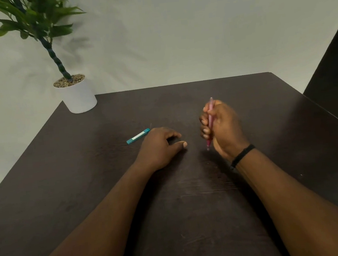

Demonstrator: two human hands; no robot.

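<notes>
While the right hand [222, 126] grips the pencil [211, 119] tip-down, its tip could snap on the table [192, 212]; the left hand [159, 147] lies loose, seemingly empty.

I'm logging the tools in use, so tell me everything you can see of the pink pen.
The pink pen is a slim stick, seemingly translucent pink plastic, somewhat blurred. It stands nearly upright, narrow tip downward, over the dark table; whether the tip touches cannot be told. The right hand grips it, fingers curled round its middle, its top end poking out above.
</notes>
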